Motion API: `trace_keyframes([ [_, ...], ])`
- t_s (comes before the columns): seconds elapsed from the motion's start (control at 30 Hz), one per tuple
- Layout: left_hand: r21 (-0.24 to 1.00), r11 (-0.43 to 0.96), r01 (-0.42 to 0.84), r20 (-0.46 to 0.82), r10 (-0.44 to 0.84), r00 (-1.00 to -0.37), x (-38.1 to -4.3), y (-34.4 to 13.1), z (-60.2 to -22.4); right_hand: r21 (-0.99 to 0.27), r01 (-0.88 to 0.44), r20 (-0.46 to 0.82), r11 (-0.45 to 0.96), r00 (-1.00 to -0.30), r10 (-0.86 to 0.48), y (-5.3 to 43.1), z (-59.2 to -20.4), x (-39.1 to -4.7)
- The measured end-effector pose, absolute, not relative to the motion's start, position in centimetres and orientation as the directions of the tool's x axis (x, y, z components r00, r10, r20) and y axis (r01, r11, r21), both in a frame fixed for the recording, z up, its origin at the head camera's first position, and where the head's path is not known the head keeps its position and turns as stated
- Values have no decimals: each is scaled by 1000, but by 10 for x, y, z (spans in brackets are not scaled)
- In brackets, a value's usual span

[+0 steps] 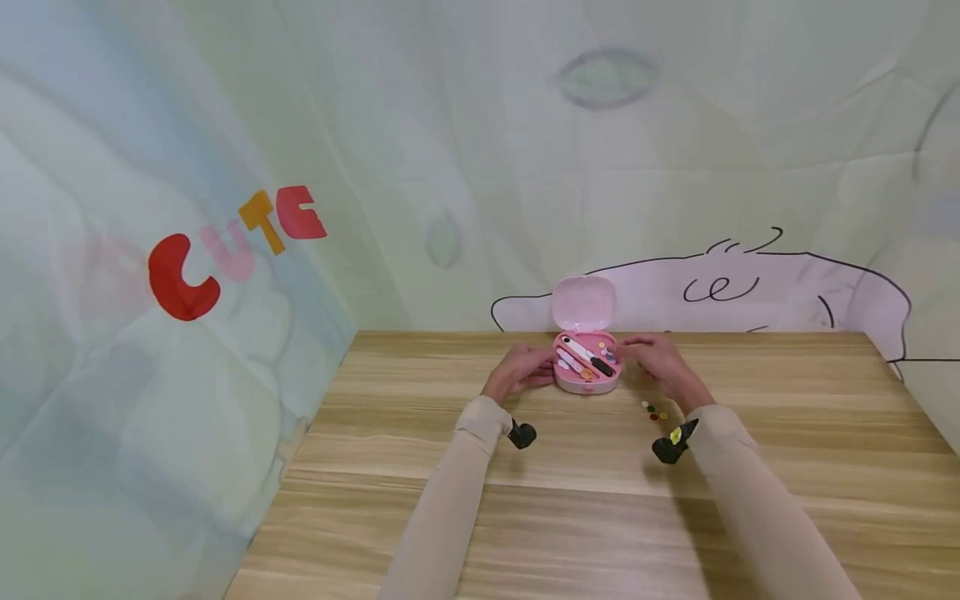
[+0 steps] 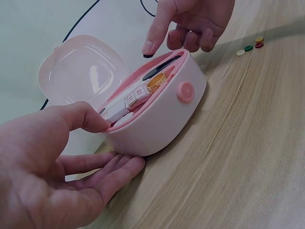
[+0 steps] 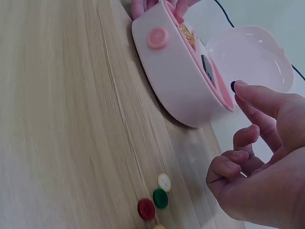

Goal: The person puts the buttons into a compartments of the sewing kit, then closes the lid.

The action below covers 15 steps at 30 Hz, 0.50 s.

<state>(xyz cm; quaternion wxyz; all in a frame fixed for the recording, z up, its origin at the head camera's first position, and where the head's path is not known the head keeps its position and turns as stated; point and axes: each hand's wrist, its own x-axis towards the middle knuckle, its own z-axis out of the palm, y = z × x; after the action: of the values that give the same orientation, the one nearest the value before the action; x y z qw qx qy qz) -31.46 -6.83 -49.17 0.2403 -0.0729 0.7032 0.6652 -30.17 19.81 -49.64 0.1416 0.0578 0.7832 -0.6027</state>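
A pink-and-white sewing box (image 1: pixel 587 387) stands open on the table, its lid (image 1: pixel 584 303) tilted back. At its left side my left hand (image 1: pixel 525 367) grips it, thumb on the rim and fingers low against the wall. My right hand (image 3: pixel 271 138) pinches a small black button (image 3: pixel 233 86) between thumb and forefinger, close to the box's right rim. Inside the box lie a tape measure (image 2: pixel 137 97), a gold ring-shaped piece (image 2: pixel 156 82), a slim white tool with a black end (image 1: pixel 600 365) and several small pieces (image 1: pixel 609 353) in the right compartment.
On the wooden table (image 1: pixel 570 517), right of the box, lie a cream button (image 3: pixel 164 182), a green button (image 3: pixel 160 198), a red button (image 3: pixel 146 209) and a yellow button (image 2: pixel 259 39). A printed cloth (image 1: pixel 450 167) hangs behind the table's back edge.
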Motion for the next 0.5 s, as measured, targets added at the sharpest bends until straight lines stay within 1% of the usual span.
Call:
trace_keyframes([
  [0.5, 903, 90, -420, -430, 228, -874, -315, -70, -493, -924, 333, -344, 186, -939, -28, 178, -489, -310],
])
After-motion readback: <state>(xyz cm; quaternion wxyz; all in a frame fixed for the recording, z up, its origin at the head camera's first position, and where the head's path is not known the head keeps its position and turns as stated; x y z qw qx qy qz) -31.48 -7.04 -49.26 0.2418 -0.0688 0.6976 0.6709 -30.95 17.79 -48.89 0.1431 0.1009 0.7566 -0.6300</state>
